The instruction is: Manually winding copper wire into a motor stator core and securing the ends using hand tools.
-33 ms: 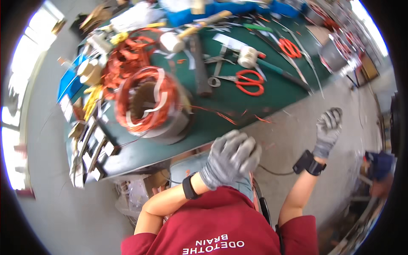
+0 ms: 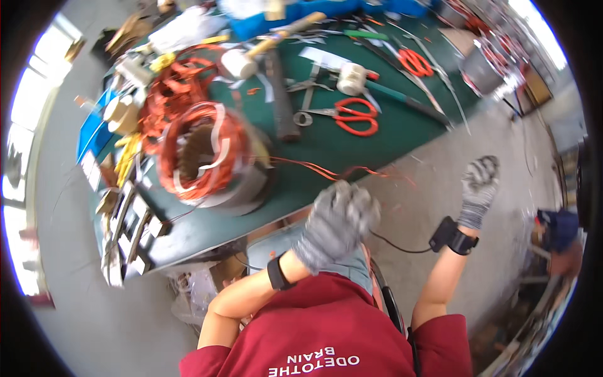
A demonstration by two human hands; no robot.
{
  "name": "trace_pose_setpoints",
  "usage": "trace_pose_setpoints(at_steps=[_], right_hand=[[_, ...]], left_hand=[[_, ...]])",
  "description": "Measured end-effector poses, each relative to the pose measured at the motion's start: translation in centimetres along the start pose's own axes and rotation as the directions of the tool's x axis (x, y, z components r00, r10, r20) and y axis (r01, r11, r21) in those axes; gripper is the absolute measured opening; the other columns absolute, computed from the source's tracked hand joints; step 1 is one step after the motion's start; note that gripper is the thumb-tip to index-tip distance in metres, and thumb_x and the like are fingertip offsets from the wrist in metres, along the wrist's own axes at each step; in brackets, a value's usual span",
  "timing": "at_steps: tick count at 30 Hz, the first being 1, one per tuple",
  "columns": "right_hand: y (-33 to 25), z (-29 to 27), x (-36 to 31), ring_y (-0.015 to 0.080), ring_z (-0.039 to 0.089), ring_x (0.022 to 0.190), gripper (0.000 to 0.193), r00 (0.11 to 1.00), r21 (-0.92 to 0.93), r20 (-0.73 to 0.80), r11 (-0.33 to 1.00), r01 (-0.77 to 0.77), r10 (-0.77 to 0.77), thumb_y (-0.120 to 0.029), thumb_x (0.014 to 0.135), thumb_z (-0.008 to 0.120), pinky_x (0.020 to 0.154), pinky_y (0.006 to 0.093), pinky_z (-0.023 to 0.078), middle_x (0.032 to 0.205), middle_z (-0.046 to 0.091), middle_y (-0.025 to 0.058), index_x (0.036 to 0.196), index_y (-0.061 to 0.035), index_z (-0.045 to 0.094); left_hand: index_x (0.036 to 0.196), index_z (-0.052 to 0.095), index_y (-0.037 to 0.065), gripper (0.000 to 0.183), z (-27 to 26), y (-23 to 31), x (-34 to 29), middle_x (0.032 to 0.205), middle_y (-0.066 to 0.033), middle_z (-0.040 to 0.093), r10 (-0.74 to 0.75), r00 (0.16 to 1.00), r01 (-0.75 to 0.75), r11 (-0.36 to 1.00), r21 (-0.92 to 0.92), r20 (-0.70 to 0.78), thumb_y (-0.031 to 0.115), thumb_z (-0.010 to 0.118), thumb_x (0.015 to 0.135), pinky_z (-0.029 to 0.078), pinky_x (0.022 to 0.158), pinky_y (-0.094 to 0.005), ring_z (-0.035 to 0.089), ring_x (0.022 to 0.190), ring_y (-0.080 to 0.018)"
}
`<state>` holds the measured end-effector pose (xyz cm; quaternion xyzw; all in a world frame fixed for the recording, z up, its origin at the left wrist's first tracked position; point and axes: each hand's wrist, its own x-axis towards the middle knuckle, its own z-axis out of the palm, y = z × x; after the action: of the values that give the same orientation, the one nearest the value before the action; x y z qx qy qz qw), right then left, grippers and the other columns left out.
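A grey motor stator [image 2: 242, 200] wound with orange-red wire [image 2: 235, 147] and white strips stands on the near left of the green table. Thin orange wires [image 2: 314, 166] run from it to the right, past the table's edge. My left hand [image 2: 342, 217], in a grey glove, is raised just in front of that edge, close to the wires. Its fingers are curled and slightly blurred; anything inside is hidden. Farther right, above the floor, my gloved right hand [image 2: 480, 182] is closed, and I cannot make out whether it holds anything.
Red-handled scissors [image 2: 356, 117], a second red pair [image 2: 416, 63], a mallet [image 2: 240, 63], a dark bar [image 2: 281, 100] and a white spool [image 2: 352, 78] lie on the table [image 2: 402, 129]. Orange strips [image 2: 176, 94] heap behind the stator. Another stator [image 2: 483, 69] stands far right.
The view has shifted, so the table and its things appear farther left. The loose orange wires now stretch farther right beyond the table's edge. Both hands stay raised and curled.
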<state>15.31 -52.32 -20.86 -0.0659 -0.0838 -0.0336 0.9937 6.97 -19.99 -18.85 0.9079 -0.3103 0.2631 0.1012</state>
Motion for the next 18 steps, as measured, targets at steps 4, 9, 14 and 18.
trace_pose_setpoints(at_steps=[4,9,14,18], right_hand=[[4.1,-2.6,-5.9,0.0066,0.033,0.048,0.019,0.923,-0.553,-0.354,0.83,-0.079,-0.148,-0.031,0.089,0.051,0.045,0.0215,0.031,0.062,0.042,-0.0053,0.086,-0.0131,0.054],[7.4,-5.1,-9.0,0.0065,0.049,0.053,0.028,0.834,-0.847,-0.458,0.434,-0.306,-0.307,-0.039,0.09,0.049,0.046,0.0198,0.037,0.068,0.056,-0.0018,0.087,-0.0124,0.057],[8.3,-7.6,-6.4,0.01,0.053,0.055,0.033,0.873,-0.921,-0.357,0.283,-0.269,-0.333,-0.039,0.09,0.05,0.049,0.0226,0.042,0.068,0.058,0.0002,0.087,-0.0078,0.059],[9.2,-7.6,-3.2,0.0277,0.059,0.06,0.036,0.946,-0.893,-0.067,-0.404,-0.198,-0.316,-0.039,0.085,0.054,0.057,0.0343,0.048,0.066,0.061,0.0119,0.087,-0.0035,0.059]], left_hand=[[0.13,0.04,0.018,0.064,6.2,-0.9,3.7,0.133,-0.017,0.036,-0.27,0.853,0.227,0.963,0.149,0.446,0.041,0.06,0.074,0.031,0.098,-0.0475,0.035,0.121,-0.038],[0.123,0.046,0.019,0.045,9.2,-1.6,6.8,0.124,-0.0178,0.048,-0.251,0.846,0.165,0.962,0.218,0.47,0.034,0.052,0.081,0.044,0.084,-0.0461,0.052,0.105,-0.0363],[0.102,0.054,0.008,0.02,8.0,-5.4,7.2,0.084,-0.0189,0.061,-0.223,0.954,0.277,0.912,-0.302,0.202,0.016,0.044,0.087,0.048,0.063,-0.0434,0.06,0.072,-0.0339],[0.1,0.057,0.009,0.021,7.0,-7.0,8.1,0.074,-0.0197,0.06,-0.346,0.935,0.35,0.854,-0.384,0.082,0.024,0.047,0.089,0.046,0.059,-0.0446,0.059,0.069,-0.0363]])
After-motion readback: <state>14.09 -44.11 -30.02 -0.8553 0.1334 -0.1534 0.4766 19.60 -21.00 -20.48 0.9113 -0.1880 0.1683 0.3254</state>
